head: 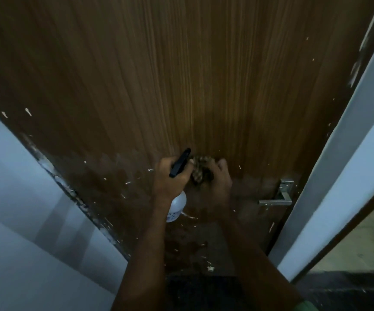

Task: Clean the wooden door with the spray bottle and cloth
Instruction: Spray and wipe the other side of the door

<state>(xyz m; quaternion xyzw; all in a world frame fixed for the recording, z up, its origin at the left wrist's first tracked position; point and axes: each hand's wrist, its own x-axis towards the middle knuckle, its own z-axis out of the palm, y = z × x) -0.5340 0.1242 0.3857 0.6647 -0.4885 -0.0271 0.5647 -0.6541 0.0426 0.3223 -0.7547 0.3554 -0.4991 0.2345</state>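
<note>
Head view, setting: a tall wooden door (181,86) fills the picture, brown with vertical grain, flecked with pale paint spots low down.
Landmark: a metal door handle (278,196) sits near the door's right edge; every place below is given from it.
Left hand (170,178): to the left of the handle and slightly higher, its grip curled round the neck of the spray bottle (177,205); the black trigger head points up toward the door and the white body hangs below the fist.
Right hand (219,176): between the left hand and the handle, its grip bunched round a patterned cloth (200,169), which it presses against the wood.
Cloth and bottle: the cloth lies just beside the bottle's nozzle, the two hands nearly touching.
Step in hand: seemingly wiping the door's middle band; the wood left of and below the hands looks dull and smeared, perhaps damp.
Next move: likely calls for firm strokes outward over the flecked lower area, spraying again where it is dry.
</note>
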